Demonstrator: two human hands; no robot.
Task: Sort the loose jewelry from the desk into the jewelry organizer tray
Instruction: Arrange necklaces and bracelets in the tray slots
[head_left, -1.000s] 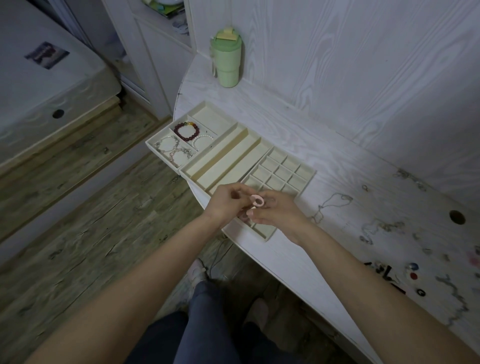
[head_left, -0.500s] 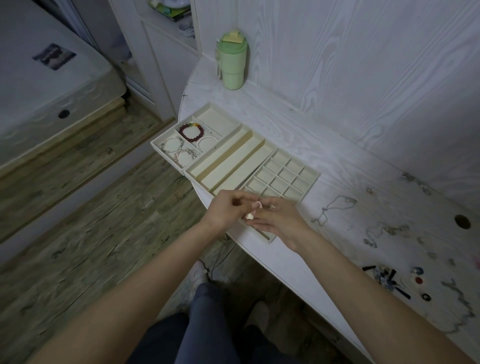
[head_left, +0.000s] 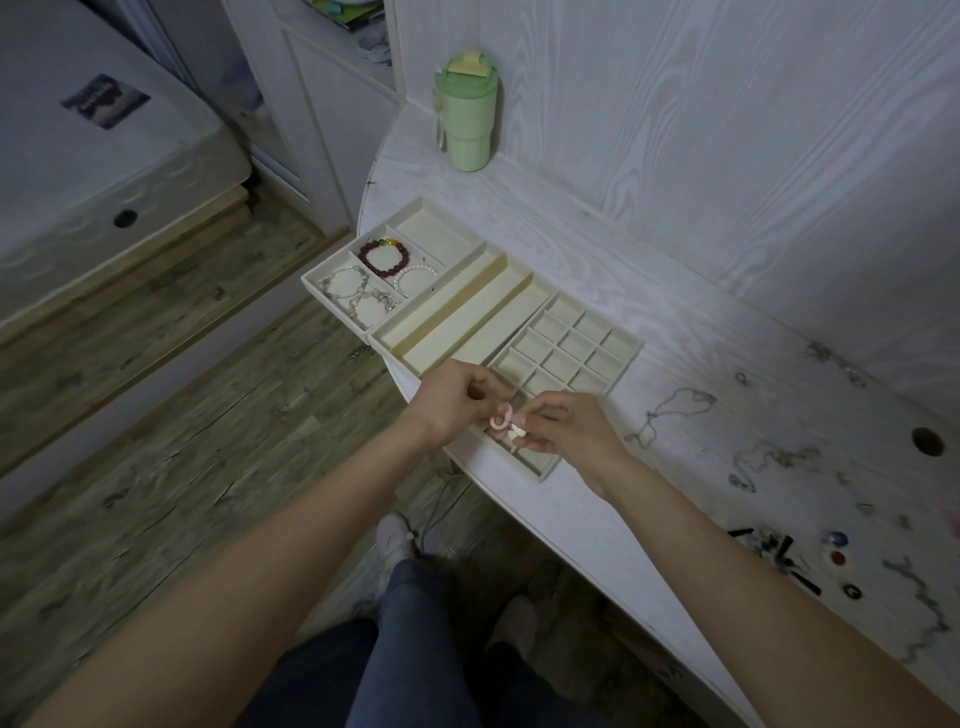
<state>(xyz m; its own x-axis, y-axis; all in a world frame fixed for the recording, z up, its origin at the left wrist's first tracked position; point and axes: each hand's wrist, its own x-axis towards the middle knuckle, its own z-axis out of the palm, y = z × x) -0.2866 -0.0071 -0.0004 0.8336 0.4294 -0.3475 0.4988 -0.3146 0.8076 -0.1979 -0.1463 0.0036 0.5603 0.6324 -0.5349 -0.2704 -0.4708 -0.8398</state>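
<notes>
Over the tray's (head_left: 621, 364) near corner, at the desk (head_left: 597, 519) edge, left hand (head_left: 457, 402) and right hand (head_left: 563, 428) both pinch pink rings (head_left: 501, 420) (small, slippery); a fumble likely drops one floorward.

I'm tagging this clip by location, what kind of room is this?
Most likely a bedroom at home: a mattress lies on a low base beside a white wood-grain desk, with a green tumbler and a jewelry organizer tray on it.
</notes>
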